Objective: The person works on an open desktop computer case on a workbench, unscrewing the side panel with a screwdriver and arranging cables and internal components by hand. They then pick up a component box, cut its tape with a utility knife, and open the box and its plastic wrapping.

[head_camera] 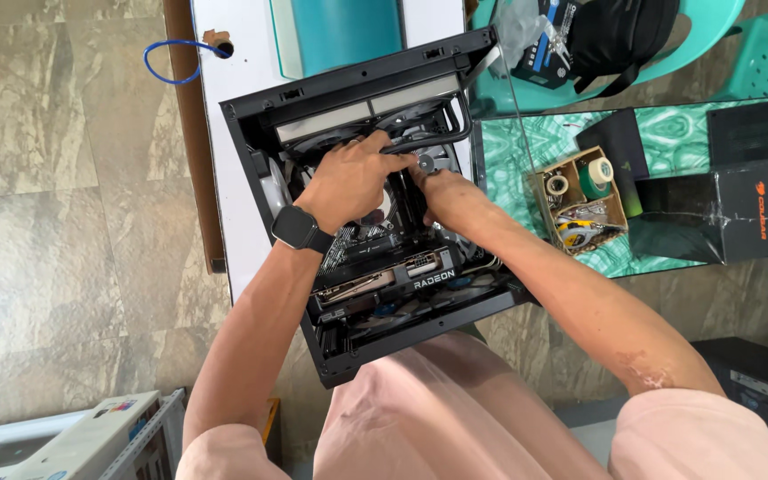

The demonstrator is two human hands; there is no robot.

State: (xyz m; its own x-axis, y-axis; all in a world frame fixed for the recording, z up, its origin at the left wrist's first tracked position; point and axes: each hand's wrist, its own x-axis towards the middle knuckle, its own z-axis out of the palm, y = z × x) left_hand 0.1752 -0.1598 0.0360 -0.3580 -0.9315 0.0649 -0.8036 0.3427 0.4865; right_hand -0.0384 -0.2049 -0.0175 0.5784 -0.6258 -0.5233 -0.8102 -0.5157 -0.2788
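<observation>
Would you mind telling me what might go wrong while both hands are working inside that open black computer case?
1. The open black computer case overhangs the narrow white table toward the person's lap, so pressing down might tip or slide it.
2. The left hand and right hand crowd the black coolant tubes, which could kink or pull loose.
3. The black wristwatch hovers near the black graphics card and may scrape parts.

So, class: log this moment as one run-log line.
left hand: on black tubes inside open computer case | right hand: at round cooler block | graphics card: installed below
</observation>
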